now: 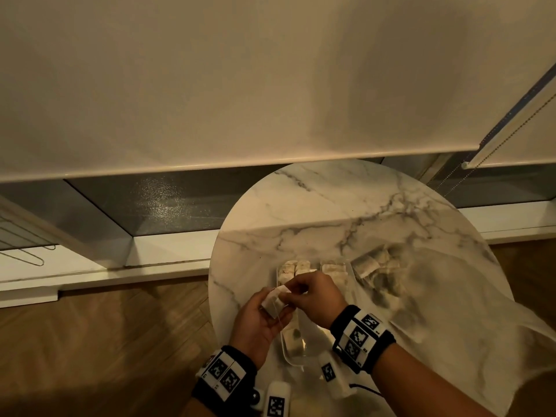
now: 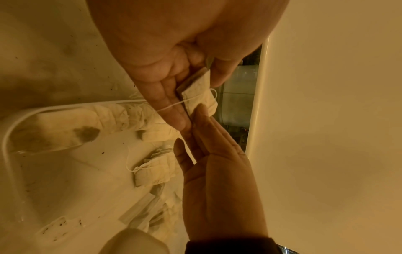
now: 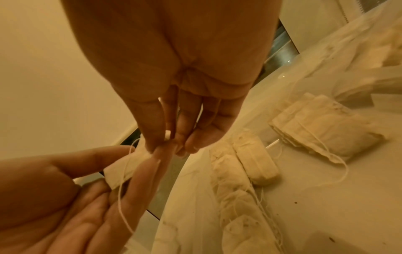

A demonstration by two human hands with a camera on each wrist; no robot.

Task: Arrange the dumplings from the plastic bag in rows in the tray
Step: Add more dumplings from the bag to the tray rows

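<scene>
Over a round marble table [image 1: 331, 206], my left hand [image 1: 258, 320] and right hand [image 1: 316, 299] meet, both gripping one small pale dumpling [image 1: 273, 300], a flat pouch trailing a thin white string [image 2: 172, 106]. My left fingers [image 2: 169, 103] and thumb pinch it from the sides; my right fingertips [image 3: 152, 141] pinch its upper edge. Directly beneath my hands sits the clear tray [image 1: 288, 353], with pouches lined along its far end and left side. Just right of the tray lies the see-through plastic bag [image 1: 436, 296], more pouches heaped inside it. Both wrists wear black bands [image 1: 364, 338] with printed square markers.
</scene>
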